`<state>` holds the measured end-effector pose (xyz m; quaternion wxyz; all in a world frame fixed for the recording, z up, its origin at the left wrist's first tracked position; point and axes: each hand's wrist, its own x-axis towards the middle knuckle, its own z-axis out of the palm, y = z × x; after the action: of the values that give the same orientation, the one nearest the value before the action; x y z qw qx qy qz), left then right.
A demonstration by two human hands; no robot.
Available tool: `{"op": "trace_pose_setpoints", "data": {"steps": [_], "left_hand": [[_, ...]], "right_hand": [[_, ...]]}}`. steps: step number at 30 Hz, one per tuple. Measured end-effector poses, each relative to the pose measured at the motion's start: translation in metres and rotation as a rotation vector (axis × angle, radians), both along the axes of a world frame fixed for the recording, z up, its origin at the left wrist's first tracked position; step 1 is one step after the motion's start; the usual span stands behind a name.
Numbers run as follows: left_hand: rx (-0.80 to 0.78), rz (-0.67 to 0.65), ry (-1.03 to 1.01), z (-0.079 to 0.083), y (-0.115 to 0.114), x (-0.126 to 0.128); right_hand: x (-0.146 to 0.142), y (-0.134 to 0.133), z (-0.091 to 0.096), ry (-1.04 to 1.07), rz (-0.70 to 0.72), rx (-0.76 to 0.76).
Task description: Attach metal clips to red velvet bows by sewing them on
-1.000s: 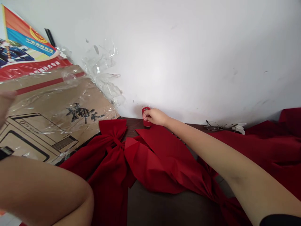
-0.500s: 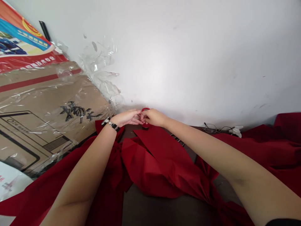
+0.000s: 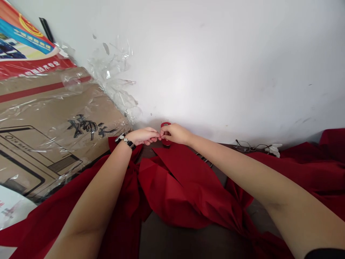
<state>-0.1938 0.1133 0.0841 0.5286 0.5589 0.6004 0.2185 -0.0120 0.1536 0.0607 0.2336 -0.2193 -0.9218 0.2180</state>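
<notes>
The small red cylinder [image 3: 166, 142] was gripped by the right hand [image 3: 175, 133], its fingers closed narrowly around it, just below the wall at top center of the frame. The left hand [image 3: 142, 136] was also held narrow, its fingertips [image 3: 155, 139] touching the right hand; whether the cylinder was held by it could not be told. Red cloth [image 3: 172, 190] was spread below on a dark table [image 3: 183, 237], a plastic-wrapped cardboard box [image 3: 59, 108] stood at left, and glasses [image 3: 244, 146] lay at right.
</notes>
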Motion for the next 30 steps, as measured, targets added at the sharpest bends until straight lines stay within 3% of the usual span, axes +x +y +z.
{"op": "trace_pose_setpoints", "data": {"steps": [18,30], "left_hand": [[0.055,-0.038,0.010,-0.003,0.002,-0.012],[0.061,-0.065,0.067,0.009,0.000,-0.031]], "right_hand": [[0.000,0.005,-0.010,0.083,-0.032,-0.150],[0.007,0.003,-0.009,0.082,-0.041,-0.166]]}}
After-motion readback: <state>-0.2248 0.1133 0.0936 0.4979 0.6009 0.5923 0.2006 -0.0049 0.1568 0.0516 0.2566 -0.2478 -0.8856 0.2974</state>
